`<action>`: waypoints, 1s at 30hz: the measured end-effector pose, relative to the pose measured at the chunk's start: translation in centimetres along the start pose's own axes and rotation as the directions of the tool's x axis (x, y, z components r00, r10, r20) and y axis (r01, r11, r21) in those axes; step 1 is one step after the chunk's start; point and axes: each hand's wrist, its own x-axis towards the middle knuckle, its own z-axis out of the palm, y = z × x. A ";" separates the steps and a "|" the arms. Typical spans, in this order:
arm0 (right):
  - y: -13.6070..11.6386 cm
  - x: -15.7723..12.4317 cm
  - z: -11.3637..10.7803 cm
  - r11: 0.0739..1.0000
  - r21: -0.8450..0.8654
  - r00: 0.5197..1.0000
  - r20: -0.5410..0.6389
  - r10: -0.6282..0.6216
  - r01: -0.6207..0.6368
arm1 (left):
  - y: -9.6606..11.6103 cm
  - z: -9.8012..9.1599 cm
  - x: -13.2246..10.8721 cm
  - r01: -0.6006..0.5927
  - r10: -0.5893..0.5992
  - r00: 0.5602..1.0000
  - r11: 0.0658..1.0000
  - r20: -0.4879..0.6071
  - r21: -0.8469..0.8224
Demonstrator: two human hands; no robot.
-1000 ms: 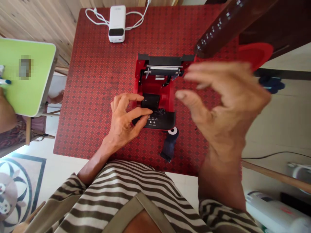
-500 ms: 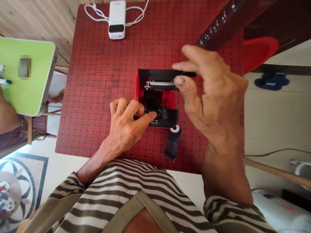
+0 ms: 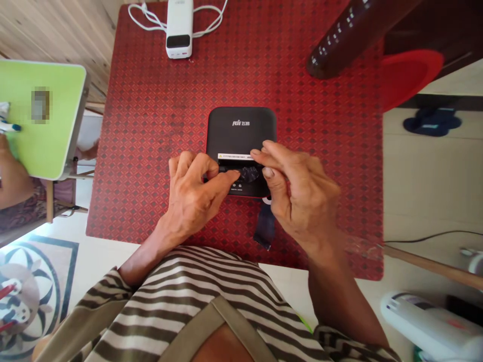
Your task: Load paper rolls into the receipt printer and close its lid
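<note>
A small printer (image 3: 241, 128) with a black lid and red body sits shut in the middle of the red patterned tablecloth (image 3: 151, 125). My left hand (image 3: 192, 196) is curled on its front left corner, the index finger laid along the front slot. My right hand (image 3: 302, 201) grips the lid's front edge, fingers on top and thumb below. Between the two hands a bit of crumpled black film (image 3: 249, 174) sticks out of the slot. A dark ribbon roll (image 3: 264, 229) lies on the cloth just in front of the printer, partly under my right hand.
A white power bank (image 3: 179, 27) with a white cable (image 3: 141, 15) lies at the table's far edge. A dark wooden post (image 3: 350, 35) leans over the far right, with a red stool (image 3: 411, 75) beyond. At left is a green table (image 3: 41, 115) with another person (image 3: 11, 176) beside it.
The printer's lid was open, showing the red inside. My right hand took hold of the lid and swung it down shut. My left hand stayed at the front.
</note>
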 end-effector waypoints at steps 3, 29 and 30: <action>0.0 -0.2 0.1 1.000 -0.005 1.000 0.008 0.015 -0.015 | -0.1 -0.5 0.1 0.029 -0.026 0.999 0.997 0.043 -0.072; -0.3 -1.2 0.6 0.987 0.117 0.993 -0.019 0.115 -0.112 | -6.7 5.0 -2.7 0.593 -0.461 0.781 0.334 0.422 -0.732; -0.3 -1.2 0.4 0.977 0.165 0.990 -0.023 0.137 -0.132 | -6.5 4.7 -2.7 0.584 -0.461 0.786 0.339 0.411 -0.738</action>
